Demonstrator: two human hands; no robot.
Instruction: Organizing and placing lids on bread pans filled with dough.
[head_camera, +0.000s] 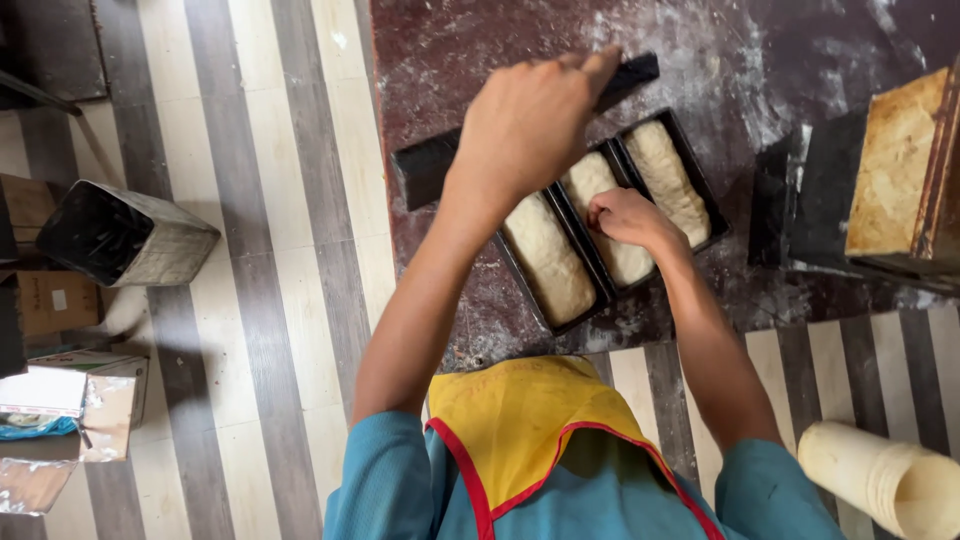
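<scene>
Under left hand (525, 120), black lid (440, 165).

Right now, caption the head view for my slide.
Left hand holds a black lid; right hand presses dough in a three-loaf pan.

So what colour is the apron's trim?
Red, edging the yellow apron; the head view shows it.

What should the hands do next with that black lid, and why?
Probably slide the lid over the tins. The left hand holds it just above them, all three tins show dough uncovered, and the right hand rests on the middle tin.
</scene>
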